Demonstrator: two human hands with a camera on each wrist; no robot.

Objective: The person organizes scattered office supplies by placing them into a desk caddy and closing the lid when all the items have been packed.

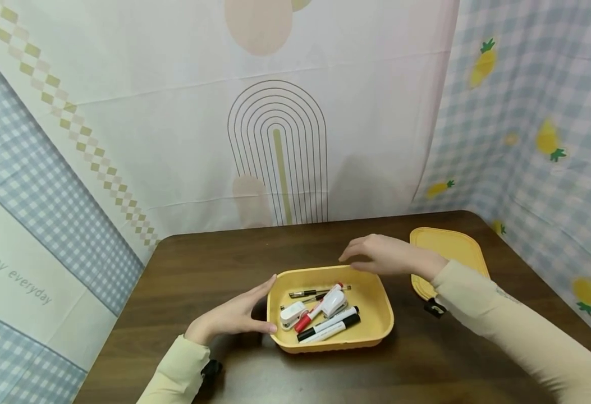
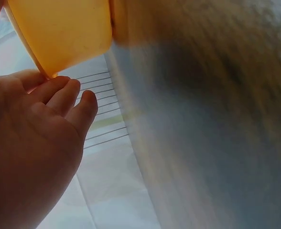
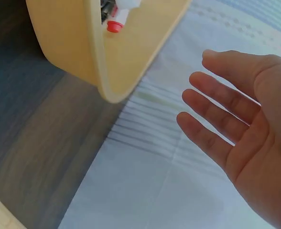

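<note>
A yellow plastic box (image 1: pixel 373 314) stands on the table with its top uncovered. Inside lie two white staplers (image 1: pixel 293 313), a red-capped marker (image 1: pixel 303 322), two black-capped markers (image 1: pixel 328 331) and thin black pens (image 1: pixel 302 293). My left hand (image 1: pixel 229 317) is spread along the box's left side, thumb at the front-left rim and fingers at the back-left corner; in the left wrist view the fingertips (image 2: pixel 59 85) touch the box. My right hand (image 1: pixel 386 255) hovers near the back-right rim, fingers loosely extended; in the right wrist view its palm (image 3: pixel 255 143) is bare and apart from the box.
A yellow lid (image 1: pixel 452 247) lies flat at the table's right rear, partly behind my right forearm. The dark wooden table (image 1: pixel 189 280) meets a patterned cloth backdrop (image 1: pixel 184 151) at its far edge. Checked cloth (image 1: pixel 537 179) with pineapples hangs on the right.
</note>
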